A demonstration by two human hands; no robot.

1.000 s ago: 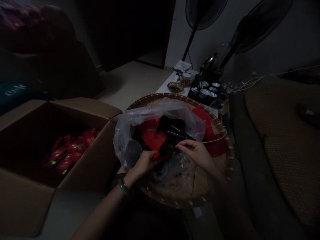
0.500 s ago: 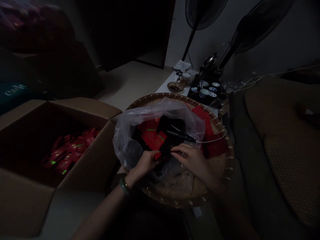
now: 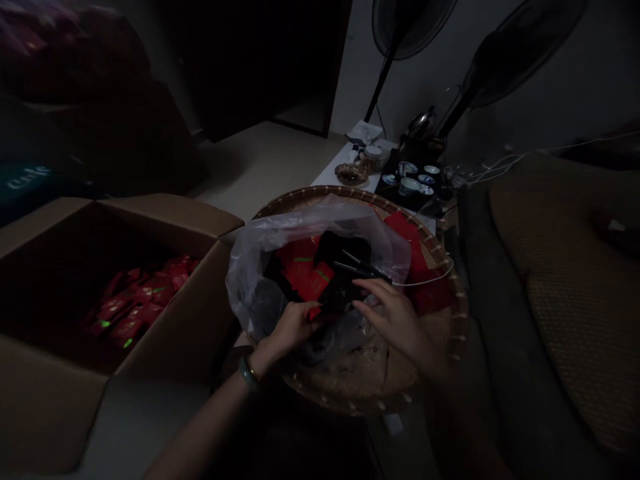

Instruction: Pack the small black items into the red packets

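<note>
In the head view my left hand [image 3: 295, 327] is closed, thumb and fingers pinching a small red packet [image 3: 313, 312] that they mostly cover. My right hand [image 3: 390, 313] is just right of it, thumb and fingers apart, holding nothing I can see. Both are over the front of an open clear plastic bag [image 3: 250, 260], which holds red packets [image 3: 300, 267] with green marks and dark pieces [image 3: 340, 293]. Beyond my right fingertips lies a black tool [image 3: 367, 269] with two thin prongs. The bag sits on a round woven tray [image 3: 325, 400].
Left of the tray stands an open cardboard box [image 3: 165, 327] with many red packets [image 3: 145, 293] inside. Red sheets [image 3: 425, 287] and a white cord [image 3: 430, 281] lie at the tray's right. Behind are teacups [image 3: 410, 186] and standing fans [image 3: 407, 30]; a woven seat [image 3: 575, 300] is at right.
My right hand has moved slightly right, away from my left, and its fingers have spread. Less of the red packet shows at my left fingertips.
</note>
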